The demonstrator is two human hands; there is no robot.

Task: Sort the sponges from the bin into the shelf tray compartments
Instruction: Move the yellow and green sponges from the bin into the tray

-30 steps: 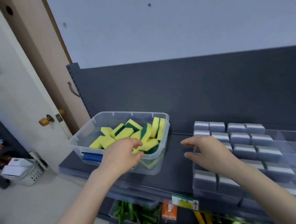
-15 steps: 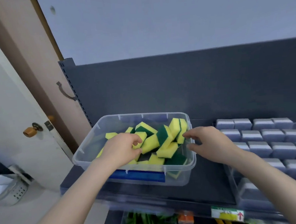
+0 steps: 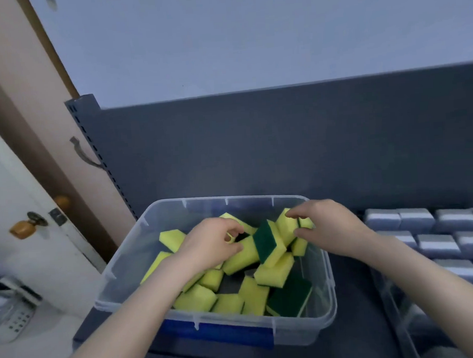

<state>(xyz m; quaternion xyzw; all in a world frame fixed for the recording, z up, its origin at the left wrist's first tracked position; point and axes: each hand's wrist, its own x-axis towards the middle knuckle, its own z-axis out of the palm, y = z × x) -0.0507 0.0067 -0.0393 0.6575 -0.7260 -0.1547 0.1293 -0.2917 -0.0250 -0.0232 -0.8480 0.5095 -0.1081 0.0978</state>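
A clear plastic bin [image 3: 116, 272] with a blue label on its front stands on the dark shelf and holds several yellow sponges [image 3: 274, 272] with green scrub faces. My left hand [image 3: 209, 245] is inside the bin, its fingers curled around a yellow sponge [image 3: 243, 256] in the pile. My right hand [image 3: 329, 228] reaches in from the right and pinches an upright yellow sponge [image 3: 285, 227] between index finger and thumb. To the right lies the clear shelf tray [image 3: 389, 299], with grey-white sponges [image 3: 438, 245] in its compartments.
The dark grey back panel [image 3: 283, 148] of the shelf rises behind the bin. A white door with a brass knob [image 3: 21, 229] is at the left, and a white basket [image 3: 8, 317] sits on the floor below it. A strip of shelf [image 3: 353, 296] separates bin and tray.
My right hand has moved left from the tray into the bin and closed on an upright sponge. My left hand has reached deeper into the pile. The view has shifted toward the bin.
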